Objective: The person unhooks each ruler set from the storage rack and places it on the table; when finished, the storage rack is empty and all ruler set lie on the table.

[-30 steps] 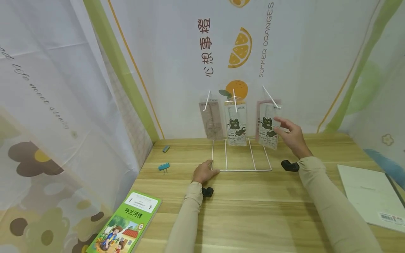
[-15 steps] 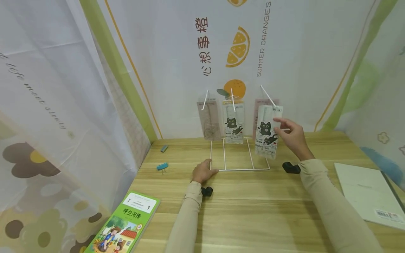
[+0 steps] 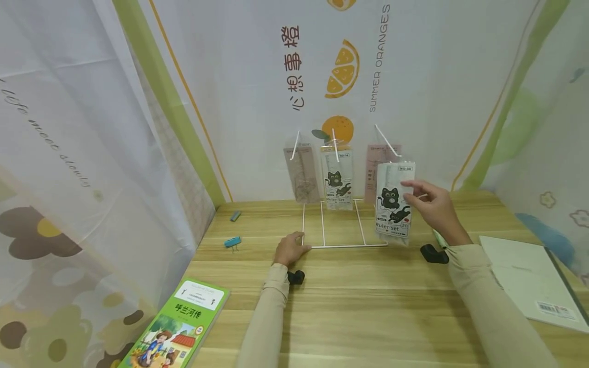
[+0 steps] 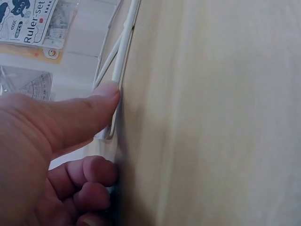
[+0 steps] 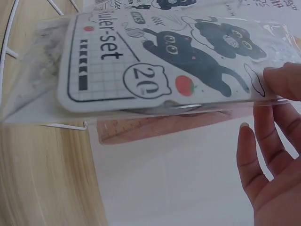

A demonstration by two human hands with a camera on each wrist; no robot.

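Observation:
My right hand (image 3: 437, 207) pinches the right edge of a clear-bagged ruler set (image 3: 391, 204) printed with black cats. Its top edge sits just below the tip of the rack's right hook (image 3: 386, 140). Behind it, a pink ruler packet (image 3: 370, 174) hangs from that hook. Another cat-print ruler set (image 3: 338, 179) hangs on the middle hook, and a greyish ruler packet (image 3: 301, 176) on the left one. My left hand (image 3: 290, 249) grips the front left corner of the white wire rack (image 3: 349, 247); in the left wrist view the thumb (image 4: 106, 92) presses on the wire.
A green book (image 3: 184, 317) lies at the table's front left. Two blue binder clips, one nearer (image 3: 232, 242), lie left of the rack. A pale notebook (image 3: 529, 276) is on the right. Printed cloth (image 3: 423, 92) hangs behind the table.
My right hand has drawn the front cat-print ruler set forward and down along the right hook to its tip, uncovering more of the pink packet behind. My left hand stays on the rack.

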